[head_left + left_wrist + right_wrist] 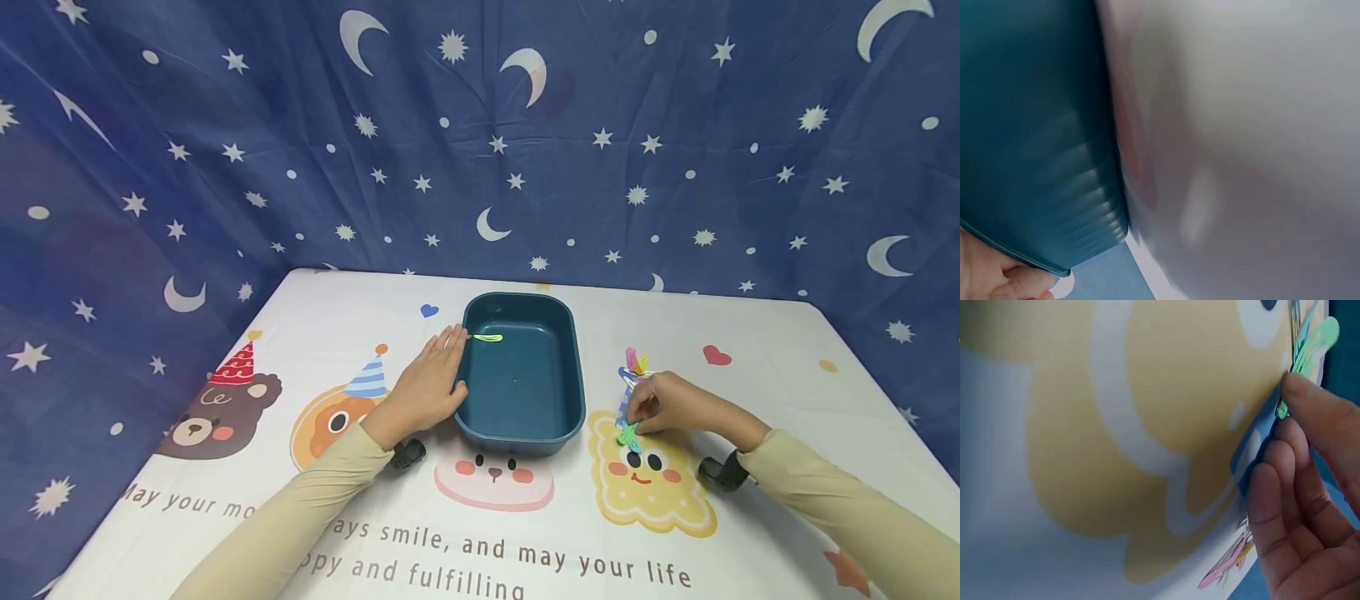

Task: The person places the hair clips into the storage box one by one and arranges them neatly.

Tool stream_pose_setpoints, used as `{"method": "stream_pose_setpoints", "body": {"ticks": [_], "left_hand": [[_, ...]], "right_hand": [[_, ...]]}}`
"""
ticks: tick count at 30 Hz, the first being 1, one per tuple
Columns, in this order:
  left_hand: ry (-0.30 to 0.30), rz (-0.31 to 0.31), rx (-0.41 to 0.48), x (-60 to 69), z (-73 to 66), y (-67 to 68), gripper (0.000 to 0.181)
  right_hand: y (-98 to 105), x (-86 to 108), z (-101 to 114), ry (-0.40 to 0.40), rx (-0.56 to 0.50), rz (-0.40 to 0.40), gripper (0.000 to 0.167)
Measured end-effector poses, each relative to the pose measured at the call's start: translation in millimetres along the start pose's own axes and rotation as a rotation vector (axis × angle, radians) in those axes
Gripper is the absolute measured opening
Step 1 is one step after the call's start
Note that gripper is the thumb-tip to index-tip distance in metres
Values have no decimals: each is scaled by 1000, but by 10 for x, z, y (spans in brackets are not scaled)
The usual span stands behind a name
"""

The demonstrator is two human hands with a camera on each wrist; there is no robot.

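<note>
My left hand (423,383) rests along the left rim of a dark teal plastic bin (517,440), fingers mostly straight. In the left wrist view its fingers (1022,282) touch the rim of the bin (1035,156). A yellow-green hair clip (489,337) lies inside the bin by the left wall. To the right of the bin, my right hand (667,404) pinches a green snap hair clip (1317,347) between thumb and fingertips. A blue-green clip (634,445) lies right beside it. Beyond the hand are pink clips (632,358) and yellow ones (642,363), partly overlapping.
A white tablecloth (787,400) printed with cartoon animals and lettering covers the table. Behind it hangs a dark blue curtain (570,217) with moons and stars. Black straps (723,472) with small devices sit at both wrists.
</note>
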State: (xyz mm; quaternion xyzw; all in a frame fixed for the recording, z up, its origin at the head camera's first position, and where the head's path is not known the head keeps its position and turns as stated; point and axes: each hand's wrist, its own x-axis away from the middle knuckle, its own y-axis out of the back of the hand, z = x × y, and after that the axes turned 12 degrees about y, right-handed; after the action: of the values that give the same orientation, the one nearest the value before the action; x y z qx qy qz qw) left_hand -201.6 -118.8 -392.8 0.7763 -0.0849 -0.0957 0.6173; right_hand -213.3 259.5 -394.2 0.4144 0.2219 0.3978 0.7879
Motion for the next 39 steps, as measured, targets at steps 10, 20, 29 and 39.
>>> {"method": "stream_pose_setpoints", "body": {"ticks": [10, 20, 29, 39], "left_hand": [[5, 9, -8, -6, -4, -2, 71], [7, 6, 1, -2, -3, -4, 71], [2, 10, 4, 2, -21, 3, 71], [0, 7, -2, 6, -13, 8, 71]], "right_hand": [[75, 68, -98, -61, 75, -6, 13], [117, 83, -72, -42, 6, 12, 10], [118, -92, -74, 32, 18, 58, 17], [130, 13, -165, 11, 39, 61, 18]]}}
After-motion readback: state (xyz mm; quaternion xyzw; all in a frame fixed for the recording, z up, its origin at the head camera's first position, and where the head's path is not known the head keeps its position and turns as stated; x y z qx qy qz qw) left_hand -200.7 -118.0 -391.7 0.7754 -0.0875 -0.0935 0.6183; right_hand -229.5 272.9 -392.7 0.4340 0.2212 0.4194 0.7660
